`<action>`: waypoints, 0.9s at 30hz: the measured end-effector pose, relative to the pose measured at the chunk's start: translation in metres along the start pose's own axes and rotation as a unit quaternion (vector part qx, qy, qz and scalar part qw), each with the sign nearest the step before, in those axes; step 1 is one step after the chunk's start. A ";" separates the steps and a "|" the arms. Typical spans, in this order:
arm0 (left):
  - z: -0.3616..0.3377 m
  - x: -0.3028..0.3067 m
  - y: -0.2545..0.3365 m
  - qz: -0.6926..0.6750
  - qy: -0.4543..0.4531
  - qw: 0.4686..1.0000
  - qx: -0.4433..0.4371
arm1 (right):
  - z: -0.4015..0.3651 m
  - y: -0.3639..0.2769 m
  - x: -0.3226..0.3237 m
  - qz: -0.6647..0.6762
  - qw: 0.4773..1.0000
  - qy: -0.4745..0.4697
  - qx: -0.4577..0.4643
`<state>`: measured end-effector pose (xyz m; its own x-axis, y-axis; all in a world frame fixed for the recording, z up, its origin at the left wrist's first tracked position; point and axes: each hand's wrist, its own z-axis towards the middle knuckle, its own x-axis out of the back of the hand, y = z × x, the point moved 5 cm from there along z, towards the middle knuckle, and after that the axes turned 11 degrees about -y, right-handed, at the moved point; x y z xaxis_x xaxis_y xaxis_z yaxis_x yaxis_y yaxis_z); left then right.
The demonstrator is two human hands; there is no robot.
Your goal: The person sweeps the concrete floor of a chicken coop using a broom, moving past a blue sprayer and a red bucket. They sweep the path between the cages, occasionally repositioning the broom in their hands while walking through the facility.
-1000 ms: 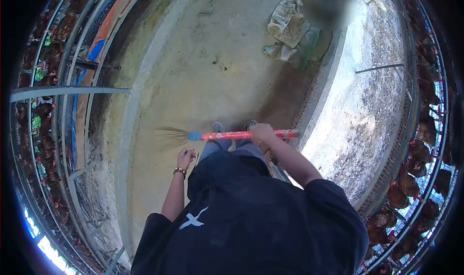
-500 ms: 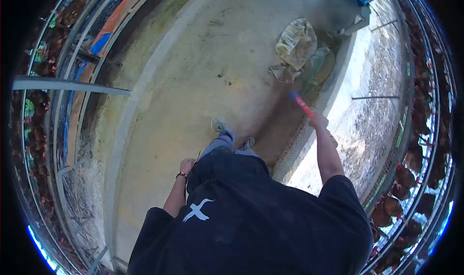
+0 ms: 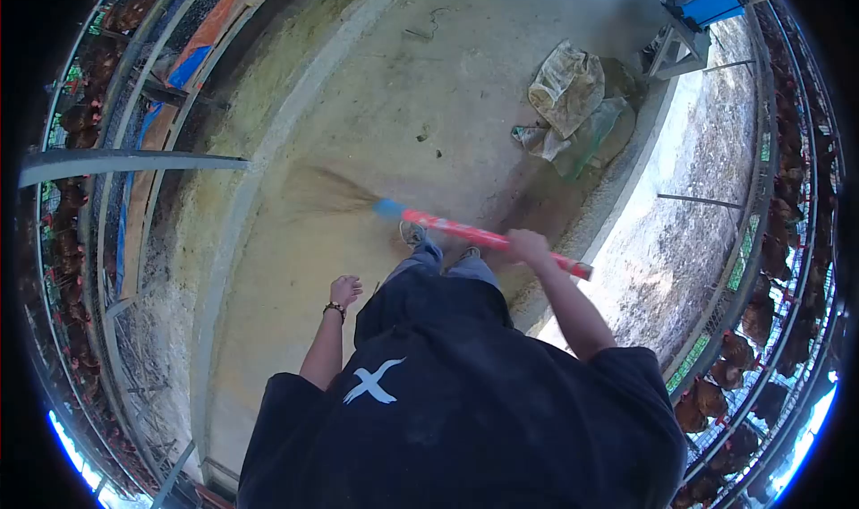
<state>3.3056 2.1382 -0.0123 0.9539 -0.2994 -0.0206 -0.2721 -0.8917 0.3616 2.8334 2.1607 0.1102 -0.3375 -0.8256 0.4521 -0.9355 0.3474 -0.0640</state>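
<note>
My right hand (image 3: 531, 247) is wrapped round the red handle of a broom (image 3: 456, 229). The broom lies across in front of my feet, its blue collar and thin brown bristles pointing left over the concrete floor (image 3: 358, 106); motion blurs the bristles. Beside my left thigh hangs my left hand (image 3: 346, 290), with a bracelet on the wrist, its fingers loosely apart and nothing in them. Dirty sacks (image 3: 568, 89) and a green plastic bag (image 3: 591, 138) lie ahead on the right.
Cages with brown hens (image 3: 738, 348) line the right side, and more cages (image 3: 76, 205) the left. A metal bar (image 3: 134, 162) juts in from the left. At the back right stands a blue object on a frame (image 3: 711, 4). A pale ledge (image 3: 626, 214) runs along the right.
My right hand has moved left and the broom has swung to the left, its bristles now in view. My left hand has opened a little, away from my thigh. The sacks appear slightly further right.
</note>
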 end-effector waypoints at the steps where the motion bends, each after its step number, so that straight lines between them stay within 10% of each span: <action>1: 0.007 -0.001 -0.001 -0.006 -0.002 1.000 0.013 | -0.007 0.031 0.011 0.007 0.999 -0.001 -0.031; 11: 0.001 -0.032 0.066 -0.049 0.000 0.997 -0.053 | 0.010 0.249 0.080 0.062 0.958 0.111 -0.256; 19: 0.021 -0.041 0.044 -0.082 -0.006 0.996 -0.022 | 0.083 0.032 0.054 0.083 0.993 -0.085 0.002; 27: 0.036 -0.144 0.188 0.050 0.017 0.996 -0.078 | 0.049 0.140 0.123 0.171 0.970 -0.127 0.118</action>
<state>3.1129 2.0014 0.0249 0.9276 -0.3696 0.0537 -0.3452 -0.7937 0.5009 2.6563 2.0861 0.1132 -0.6193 -0.7733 0.1361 -0.7516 0.5336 -0.3878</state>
